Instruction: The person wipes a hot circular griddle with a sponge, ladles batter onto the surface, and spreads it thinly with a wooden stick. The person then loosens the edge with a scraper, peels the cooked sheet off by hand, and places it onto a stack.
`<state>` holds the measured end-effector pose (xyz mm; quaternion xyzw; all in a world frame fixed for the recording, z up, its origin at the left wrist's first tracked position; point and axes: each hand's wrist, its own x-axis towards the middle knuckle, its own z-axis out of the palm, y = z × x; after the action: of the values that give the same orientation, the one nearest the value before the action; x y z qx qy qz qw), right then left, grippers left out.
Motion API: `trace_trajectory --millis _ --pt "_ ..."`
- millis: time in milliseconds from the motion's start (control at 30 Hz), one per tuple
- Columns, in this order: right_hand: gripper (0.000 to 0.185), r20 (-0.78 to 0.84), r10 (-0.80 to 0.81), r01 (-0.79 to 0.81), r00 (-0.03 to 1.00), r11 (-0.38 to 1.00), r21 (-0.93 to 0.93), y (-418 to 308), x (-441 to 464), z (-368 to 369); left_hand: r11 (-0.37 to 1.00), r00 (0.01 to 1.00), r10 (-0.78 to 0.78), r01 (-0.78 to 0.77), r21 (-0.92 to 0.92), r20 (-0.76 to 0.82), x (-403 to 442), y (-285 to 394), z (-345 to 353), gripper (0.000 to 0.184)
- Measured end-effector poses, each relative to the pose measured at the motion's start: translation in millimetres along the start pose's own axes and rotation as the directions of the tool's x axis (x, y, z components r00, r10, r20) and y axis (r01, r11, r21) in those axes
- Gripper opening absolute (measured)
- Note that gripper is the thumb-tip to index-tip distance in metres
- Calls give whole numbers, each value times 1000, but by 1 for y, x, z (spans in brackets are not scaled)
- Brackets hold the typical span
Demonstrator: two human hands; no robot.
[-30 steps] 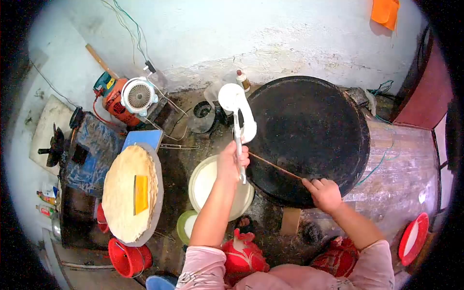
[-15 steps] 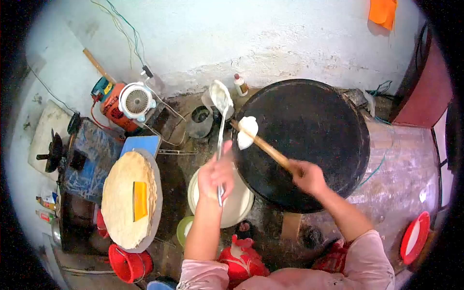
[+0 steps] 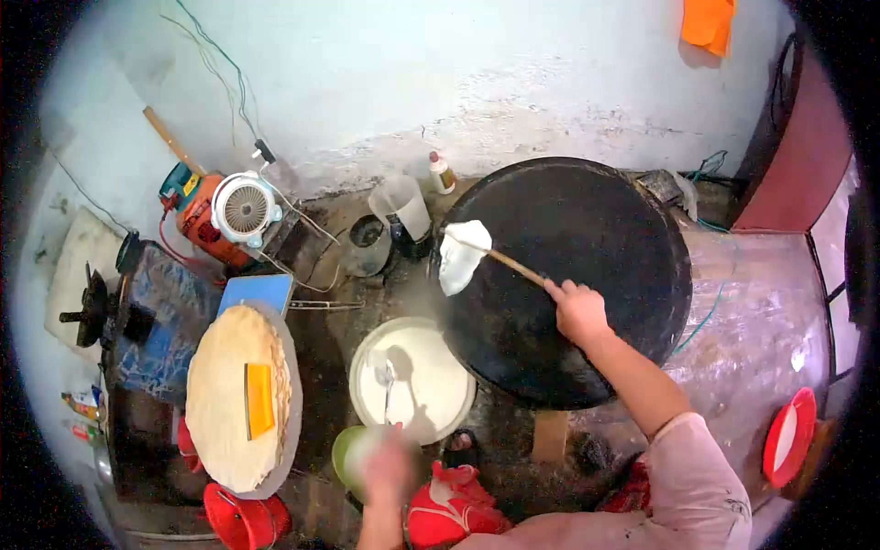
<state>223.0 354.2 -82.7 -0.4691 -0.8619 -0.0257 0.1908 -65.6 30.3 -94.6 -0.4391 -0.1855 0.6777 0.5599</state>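
My right hand (image 3: 581, 313) is closed round the stick of a wooden batter spreader (image 3: 519, 268). The spreader's far end sits in a white patch of batter (image 3: 463, 257) at the left side of the round black griddle (image 3: 577, 275). Smeared by motion, my left hand (image 3: 387, 466) is just below a wide bowl of white batter (image 3: 365, 403) and beside a green bowl (image 3: 343, 451). A metal ladle (image 3: 387, 378) rests in the batter, its handle pointing toward my left hand. Whether those fingers touch the handle is not clear.
On the left, a stack of thin round pancakes (image 3: 225, 394) bears a yellow scraper (image 3: 260, 401). A clear jug (image 3: 403, 206) and a small bottle (image 3: 442, 174) stand near the wall. Behind the stack are a white blower (image 3: 246, 209) and an orange gas cylinder (image 3: 203, 225).
My left hand has come down and back from the griddle's edge, and the ladle is now in the batter bowl. The batter patch on the griddle is larger, with the spreader still at it.
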Motion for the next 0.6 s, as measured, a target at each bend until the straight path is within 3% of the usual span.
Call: trace_trajectory --millis 33,67,133,167,200,233,300,333,400,433,467,533,567,600 --pt "37 1 77 -76 997 988 131 -3 0 5 879 995 94 -65 472 -39 -8 11 -8 41" --pt "37 6 154 -150 988 954 260 -7 2 10 904 993 102 -69 421 -55 -12 35 -18 41" --pt "38 -131 147 -63 980 865 498 -23 -17 18 935 994 94 -68 347 -58 -9 56 -26 40" --pt "44 44 82 -93 996 877 472 -28 -24 6 943 996 82 -63 326 -46 -7 55 -28 40" --pt "42 181 59 -110 982 951 289 -30 -20 -5 950 997 70 -56 306 -35 -4 54 -29 40" --pt "42 184 65 -117 981 951 288 -21 -7 -6 942 995 91 -74 328 -38 -5 48 -27 40" --pt "35 -13 209 -208 978 978 30 -1 19 -7 933 992 115 -91 348 -49 -10 49 -28 40" --pt "35 -17 214 -213 977 977 30 -6 17 -6 939 997 53 -29 344 -60 -11 56 -28 40" --pt "37 15 230 -212 973 869 448 -28 5 -1 945 997 1 25 325 -80 -6 73 -30 40" --pt "36 11 175 -159 984 864 478 -44 -4 -12 950 996 16 14 312 -91 -2 80 -32 40" --pt "38 111 98 -136 989 902 410 -59 -3 -25 954 994 30 2 299 -102 2 75 -30 40" --pt "41 76 29 -38 997 992 117 -40 14 9 929 990 51 2 371 -134 -3 69 -27 40" --pt "43 85 135 -135 987 991 -3 -25 30 9 916 990 39 18 401 -134 -5 69 -27 40" --pt "39 51 197 -198 979 980 12 -13 40 -3 902 991 26 34 431 -134 -7 69 -27 40"
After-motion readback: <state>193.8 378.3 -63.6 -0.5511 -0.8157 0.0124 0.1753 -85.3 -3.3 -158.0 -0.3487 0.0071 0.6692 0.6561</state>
